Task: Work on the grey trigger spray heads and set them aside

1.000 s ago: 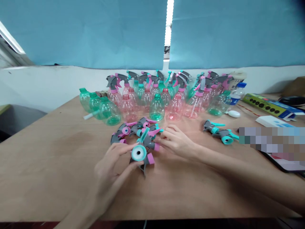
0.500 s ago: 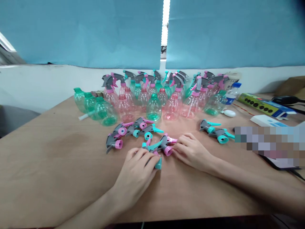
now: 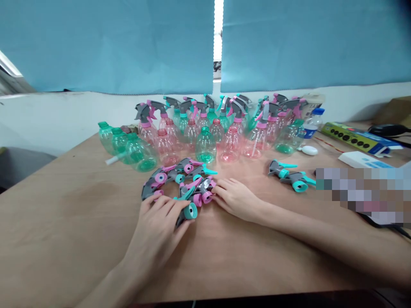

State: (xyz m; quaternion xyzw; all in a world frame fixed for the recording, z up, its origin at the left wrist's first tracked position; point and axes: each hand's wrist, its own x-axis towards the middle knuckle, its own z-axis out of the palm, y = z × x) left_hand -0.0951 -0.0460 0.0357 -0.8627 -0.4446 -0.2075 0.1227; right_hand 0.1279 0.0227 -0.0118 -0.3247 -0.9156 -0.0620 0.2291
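My left hand [image 3: 157,226] is closed around a grey-and-teal trigger spray head [image 3: 190,211], its round collar facing me. Just above the wood surface, my right hand [image 3: 237,199] has its fingertips bent against the end of a grey-and-pink trigger spray head [image 3: 205,188]; the fingers partly hide it. Another pink-collared spray head [image 3: 196,199] lies between the two hands. Behind my left hand, several loose pink and teal spray heads [image 3: 160,177] form a cluster on the table.
Green bottles [image 3: 205,145] and pink bottles [image 3: 230,145] stand in rows at the back, several with spray heads on. Two teal spray heads [image 3: 298,182] lie to the right. Beyond them are a white bulb-shaped item [image 3: 310,150] and a green-blue box [image 3: 353,139] on the table [image 3: 80,239].
Both hands have moved left, bringing the teal and pink spray heads closer to the loose cluster. The teal one has turned, so its collar opening now shows.
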